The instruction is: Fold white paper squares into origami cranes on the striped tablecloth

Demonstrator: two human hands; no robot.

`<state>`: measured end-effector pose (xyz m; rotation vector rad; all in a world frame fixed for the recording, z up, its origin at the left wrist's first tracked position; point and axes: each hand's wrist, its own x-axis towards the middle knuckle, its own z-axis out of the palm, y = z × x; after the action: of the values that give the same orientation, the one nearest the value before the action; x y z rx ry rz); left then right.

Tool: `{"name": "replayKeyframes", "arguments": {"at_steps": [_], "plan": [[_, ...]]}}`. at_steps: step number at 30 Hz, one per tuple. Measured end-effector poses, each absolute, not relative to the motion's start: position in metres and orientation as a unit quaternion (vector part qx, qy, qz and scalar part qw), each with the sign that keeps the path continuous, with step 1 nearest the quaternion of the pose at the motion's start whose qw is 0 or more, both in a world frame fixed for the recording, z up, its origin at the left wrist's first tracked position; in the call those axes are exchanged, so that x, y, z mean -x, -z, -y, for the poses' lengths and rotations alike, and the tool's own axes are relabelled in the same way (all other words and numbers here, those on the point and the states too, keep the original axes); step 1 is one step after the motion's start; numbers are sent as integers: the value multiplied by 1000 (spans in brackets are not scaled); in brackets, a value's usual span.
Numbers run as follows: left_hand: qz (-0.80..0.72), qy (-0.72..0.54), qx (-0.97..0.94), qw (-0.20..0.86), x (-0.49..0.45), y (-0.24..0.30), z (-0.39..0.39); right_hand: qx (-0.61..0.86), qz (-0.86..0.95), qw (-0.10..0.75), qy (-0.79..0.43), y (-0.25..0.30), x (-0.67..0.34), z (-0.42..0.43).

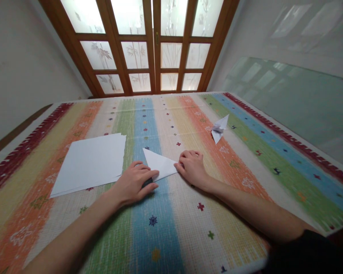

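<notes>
A white sheet of paper folded into a triangle [161,163] lies on the striped tablecloth in front of me. My left hand [135,182] rests over its left end, index finger on the paper and thumb apart from it; a small dark patch shows between them, and I cannot tell what it is. At the triangle's right corner, the thumb and curled fingers of my right hand [193,168] are closed on the paper. Just left of my left hand is a stack of white paper [93,161], its edges slightly uneven.
A folded white paper figure [219,128] with pointed ends stands beyond my right hand. The colourful striped tablecloth [165,236] covers the table. Wooden doors [154,82] with frosted panes are at the far end, and a pale glass panel [291,102] runs along the right side.
</notes>
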<state>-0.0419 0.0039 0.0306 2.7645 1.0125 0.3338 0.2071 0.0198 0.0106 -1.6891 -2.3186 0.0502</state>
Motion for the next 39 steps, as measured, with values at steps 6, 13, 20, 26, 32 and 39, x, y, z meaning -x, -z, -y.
{"name": "replayKeyframes", "arguments": {"at_steps": [6, 13, 20, 26, 32, 39], "plan": [[-399, -134, -907, -8, -3, -20, -24, 582, 801, 139, -11, -9, -207, -20], [-381, -48, -922, 48, -4, 2, -32, 586, 799, 139, -1, -10, -206, -18], [-403, -21, -913, 49, -5, 2, -32, 587, 800, 121, 2, -9, -205, -18], [-409, -45, -911, 30, -3, 10, -33, 590, 799, 114, 21, -7, -205, -17], [-427, -64, -902, 32, -2, 13, -33, 585, 802, 117, 35, -4, -204, -18], [-445, -51, -893, 50, -5, 7, -32, 585, 802, 118, 34, -2, -204, -19]]}}
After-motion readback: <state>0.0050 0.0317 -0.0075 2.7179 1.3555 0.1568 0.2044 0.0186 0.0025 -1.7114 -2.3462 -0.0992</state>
